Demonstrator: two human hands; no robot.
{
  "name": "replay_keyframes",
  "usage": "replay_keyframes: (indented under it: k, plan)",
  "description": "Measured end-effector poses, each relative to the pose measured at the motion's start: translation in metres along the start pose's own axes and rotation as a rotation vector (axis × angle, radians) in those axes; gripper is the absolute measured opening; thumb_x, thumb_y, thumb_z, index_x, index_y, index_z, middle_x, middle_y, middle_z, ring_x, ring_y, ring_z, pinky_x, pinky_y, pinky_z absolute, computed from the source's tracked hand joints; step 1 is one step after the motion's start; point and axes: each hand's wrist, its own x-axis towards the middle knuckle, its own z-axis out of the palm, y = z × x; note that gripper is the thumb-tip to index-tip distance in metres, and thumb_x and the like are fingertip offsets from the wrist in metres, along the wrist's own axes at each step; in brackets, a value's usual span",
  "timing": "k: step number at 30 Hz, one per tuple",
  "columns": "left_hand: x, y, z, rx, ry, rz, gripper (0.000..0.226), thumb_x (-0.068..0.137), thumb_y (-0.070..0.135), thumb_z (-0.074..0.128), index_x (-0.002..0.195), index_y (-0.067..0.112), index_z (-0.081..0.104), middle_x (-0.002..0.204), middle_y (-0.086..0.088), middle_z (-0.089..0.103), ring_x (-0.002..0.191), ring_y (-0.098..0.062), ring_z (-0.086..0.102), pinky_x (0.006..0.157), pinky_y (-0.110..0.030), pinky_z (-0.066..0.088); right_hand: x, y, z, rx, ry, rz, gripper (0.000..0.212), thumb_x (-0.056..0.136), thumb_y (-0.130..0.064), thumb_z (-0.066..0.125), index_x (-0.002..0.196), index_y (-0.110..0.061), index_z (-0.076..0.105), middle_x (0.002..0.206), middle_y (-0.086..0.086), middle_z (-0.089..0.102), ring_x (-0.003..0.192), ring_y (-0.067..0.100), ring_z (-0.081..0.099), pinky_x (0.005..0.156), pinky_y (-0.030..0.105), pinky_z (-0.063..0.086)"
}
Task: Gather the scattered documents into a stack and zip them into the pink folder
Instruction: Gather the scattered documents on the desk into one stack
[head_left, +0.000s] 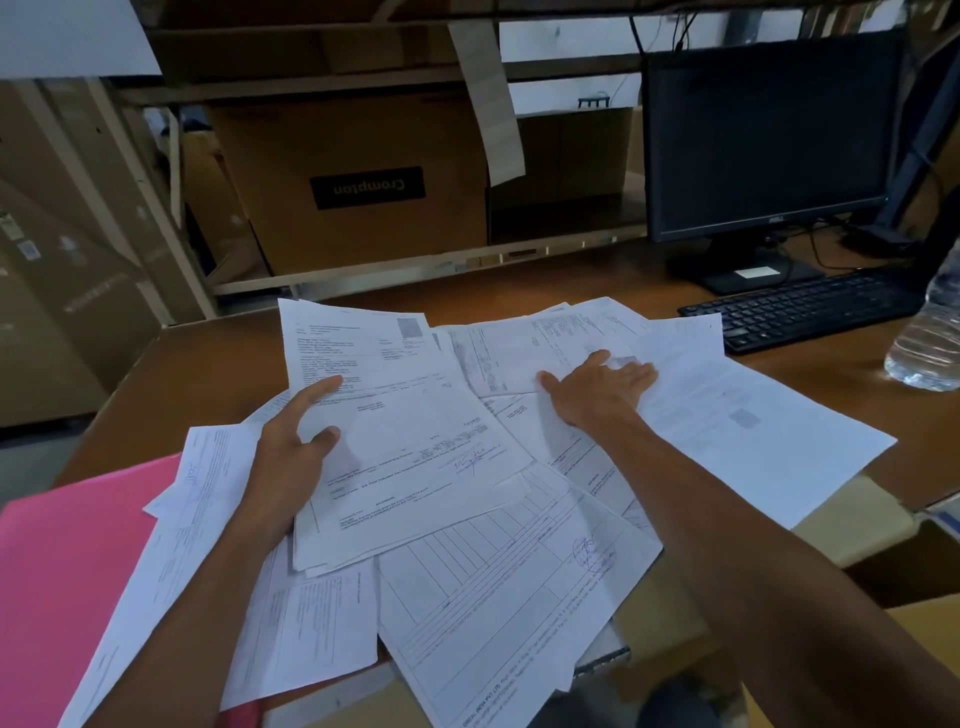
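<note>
I see the left hand (291, 452) gripping the left edge of a sheaf (410, 447) mid-bench, fingers (323, 387) curled round it. The right hand (597, 389) lies flat, fingers straight, pressing on loose documents (498, 603) that overlap across the bench (208, 364). The pink folder (67, 582) is near left, partly under sheets.

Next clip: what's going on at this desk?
A person is gathering white printed documents scattered over a brown wooden desk. The left hand grips a partly collected sheaf by its edge; the right hand rests flat, fingers spread, on loose sheets farther back. The pink folder lies at the near left, partly under papers; the sheets lie outside it.
</note>
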Motion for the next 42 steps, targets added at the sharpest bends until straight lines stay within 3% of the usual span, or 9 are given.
replay_keyframes:
  k: [3, 11, 13, 15, 19, 24, 30, 38, 42]
  plan:
    - [0.001, 0.002, 0.002, 0.016, -0.007, 0.007, 0.051, 0.101, 0.005, 0.057, 0.138, 0.038, 0.054, 0.158, 0.011, 0.038, 0.142, -0.016, 0.037, 0.096, -0.017, 0.035, 0.006, -0.003, 0.003, -0.008, -0.008, -0.022, 0.092, 0.094, -0.075, 0.023, 0.161, -0.014, 0.007, 0.16, 0.025, 0.029, 0.152, 0.047, 0.012, 0.121, 0.058, -0.001]
    - [-0.001, 0.004, 0.002, 0.019, -0.004, -0.003, 0.05, 0.101, 0.005, 0.057, 0.139, 0.038, 0.054, 0.159, 0.012, 0.037, 0.144, -0.018, 0.035, 0.1, -0.023, 0.033, 0.0, -0.009, 0.002, 0.021, 0.066, -0.192, 0.07, 0.105, -0.046, 0.036, 0.16, -0.04, -0.008, 0.162, 0.022, 0.026, 0.149, 0.05, 0.018, 0.12, 0.061, 0.006]
    - [-0.002, 0.004, 0.001, 0.02, -0.006, -0.003, 0.05, 0.101, 0.005, 0.058, 0.139, 0.037, 0.054, 0.159, 0.012, 0.036, 0.145, -0.018, 0.035, 0.102, -0.025, 0.032, -0.006, -0.009, 0.001, 0.019, 0.086, -0.239, 0.065, 0.107, -0.039, 0.037, 0.159, -0.044, -0.002, 0.162, 0.024, 0.025, 0.15, 0.05, 0.017, 0.121, 0.062, 0.007]
    - [-0.002, 0.004, 0.002, 0.028, -0.007, -0.004, 0.05, 0.101, 0.005, 0.057, 0.139, 0.037, 0.055, 0.159, 0.011, 0.036, 0.145, -0.019, 0.035, 0.101, -0.024, 0.033, -0.01, -0.009, 0.004, -0.059, 0.094, -0.241, 0.062, 0.108, -0.038, 0.037, 0.16, -0.04, 0.005, 0.157, 0.025, 0.036, 0.149, 0.049, 0.019, 0.121, 0.062, 0.01]
    - [-0.003, 0.006, 0.003, 0.024, -0.014, -0.009, 0.049, 0.101, 0.004, 0.057, 0.138, 0.036, 0.055, 0.159, 0.011, 0.037, 0.143, -0.018, 0.037, 0.087, -0.012, 0.037, -0.007, -0.01, 0.01, -0.16, 0.063, -0.141, 0.065, 0.104, -0.055, 0.031, 0.16, -0.033, 0.009, 0.142, 0.014, 0.058, 0.147, 0.05, 0.025, 0.118, 0.069, 0.008]
    - [0.0, 0.003, 0.003, 0.038, -0.027, -0.004, 0.049, 0.1, 0.004, 0.058, 0.138, 0.035, 0.056, 0.16, 0.01, 0.036, 0.146, -0.019, 0.034, 0.101, -0.022, 0.031, -0.006, -0.006, 0.003, -0.265, 0.002, -0.241, 0.063, 0.097, -0.05, 0.052, 0.153, -0.031, 0.029, 0.143, 0.01, 0.056, 0.142, 0.047, 0.037, 0.114, 0.071, 0.015]
    - [0.0, 0.003, 0.003, 0.044, -0.027, -0.007, 0.048, 0.1, 0.005, 0.058, 0.137, 0.037, 0.057, 0.16, 0.01, 0.037, 0.146, -0.02, 0.034, 0.103, -0.026, 0.03, 0.001, -0.006, 0.003, -0.104, -0.023, -0.235, 0.051, 0.101, -0.046, 0.045, 0.15, -0.035, 0.034, 0.156, 0.013, 0.04, 0.146, 0.04, 0.032, 0.118, 0.064, 0.015]
    - [-0.002, 0.005, 0.002, 0.019, -0.036, -0.003, 0.047, 0.101, 0.004, 0.057, 0.136, 0.036, 0.057, 0.159, 0.01, 0.038, 0.144, -0.019, 0.035, 0.102, -0.026, 0.032, -0.004, -0.009, 0.001, 0.171, 0.058, -0.323, 0.047, 0.101, -0.021, 0.05, 0.148, -0.028, 0.044, 0.142, 0.002, 0.057, 0.132, 0.024, 0.048, 0.115, 0.052, 0.027]
    - [0.0, 0.003, 0.001, 0.017, -0.032, -0.009, 0.047, 0.1, 0.005, 0.058, 0.136, 0.035, 0.057, 0.159, 0.01, 0.038, 0.145, -0.019, 0.035, 0.102, -0.026, 0.032, -0.01, -0.017, -0.001, 0.632, 0.191, -0.365, 0.063, 0.095, 0.006, 0.057, 0.15, -0.021, 0.046, 0.165, -0.005, 0.029, 0.142, 0.026, 0.043, 0.112, 0.04, 0.044]
